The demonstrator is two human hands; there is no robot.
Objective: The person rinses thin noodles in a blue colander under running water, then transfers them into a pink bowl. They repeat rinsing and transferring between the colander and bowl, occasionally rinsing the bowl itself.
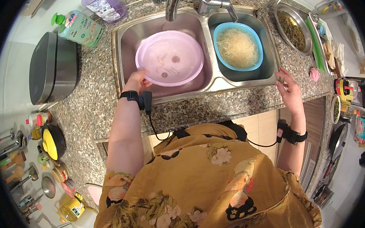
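My left hand touches the near-left rim of a pink plastic basin, its fingertips at or just under the edge; whether they grip it cannot be told. The basin stands in the left bowl of a steel double sink and looks filled with water. A blue plastic basin sits in the right bowl, with pale thin noodle-like strands inside. At the sink's right edge is my right hand, fingers apart, with a small dark-green bit by the fingertips.
Chrome faucets rise behind the sink. A steel bowl of dark greens stands to the right, near a crumpled pink item. Leftward are a green pump bottle, a purple bottle and a dark grey container on the speckled granite counter.
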